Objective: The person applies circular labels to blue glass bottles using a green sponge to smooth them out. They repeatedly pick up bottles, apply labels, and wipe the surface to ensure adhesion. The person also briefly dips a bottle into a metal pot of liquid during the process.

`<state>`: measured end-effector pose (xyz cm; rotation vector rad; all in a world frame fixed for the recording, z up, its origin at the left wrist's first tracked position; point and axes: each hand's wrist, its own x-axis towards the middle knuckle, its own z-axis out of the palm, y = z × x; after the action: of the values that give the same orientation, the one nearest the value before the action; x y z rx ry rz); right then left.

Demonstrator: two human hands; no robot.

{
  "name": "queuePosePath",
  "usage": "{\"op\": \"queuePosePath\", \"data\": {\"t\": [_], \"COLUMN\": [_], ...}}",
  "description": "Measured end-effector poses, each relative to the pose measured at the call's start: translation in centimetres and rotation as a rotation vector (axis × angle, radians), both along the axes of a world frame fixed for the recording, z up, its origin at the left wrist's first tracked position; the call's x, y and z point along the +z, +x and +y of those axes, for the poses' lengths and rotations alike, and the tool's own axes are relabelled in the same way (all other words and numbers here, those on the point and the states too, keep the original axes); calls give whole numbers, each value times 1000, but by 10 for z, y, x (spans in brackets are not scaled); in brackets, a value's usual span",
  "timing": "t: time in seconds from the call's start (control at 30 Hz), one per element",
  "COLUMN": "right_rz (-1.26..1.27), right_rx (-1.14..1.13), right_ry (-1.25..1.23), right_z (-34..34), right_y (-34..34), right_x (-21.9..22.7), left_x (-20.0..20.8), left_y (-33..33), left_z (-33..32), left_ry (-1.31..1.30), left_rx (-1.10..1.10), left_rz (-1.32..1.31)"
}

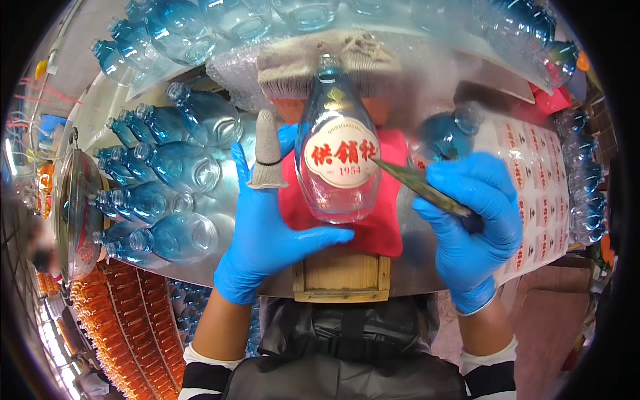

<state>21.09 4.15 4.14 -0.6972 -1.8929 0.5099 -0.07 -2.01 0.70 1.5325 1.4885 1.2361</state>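
Observation:
A clear blue glass bottle lies tilted on a red cloth, its neck against a grey fabric pad. On its front is a cream label with red print. My left hand, in a blue glove, spans the bottle's left side. Its thumb rests at the base and a forefinger reaches to the shoulder, partly hidden. A grey fabric finger cover sits on one finger. My right hand, also gloved, is closed on a dark green, flat, pointed tool; the tip meets the label's right edge.
Several blue bottles lie at left, and more line the back. Another bottle lies beyond my right hand. A label sheet covers the table's right side. A wooden box stands at the front; a round lidded container is far left.

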Motion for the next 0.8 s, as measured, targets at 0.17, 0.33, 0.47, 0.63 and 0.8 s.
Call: {"op": "queuePosePath", "data": {"t": [0.17,0.33,0.47,0.63,0.8], "right_rz": [-348,-400,-307,-310,-439], "right_rx": [166,252,188,153,225], "right_ry": [359,335,298,445,435], "right_z": [-5,-19,-7,9,-4], "right_y": [5,21,22,13,33], "right_x": [-2,-28,-17,-19,-30], "left_x": [-12,-15,-19,-25,-23], "left_y": [2,-2,-6,-1,5], "left_z": [7,2,-1,0,0], "left_ry": [109,12,-43,16,-4], "left_rx": [26,20,-12,-33,-41], "left_rz": [112,167,5,-222,-255]}}
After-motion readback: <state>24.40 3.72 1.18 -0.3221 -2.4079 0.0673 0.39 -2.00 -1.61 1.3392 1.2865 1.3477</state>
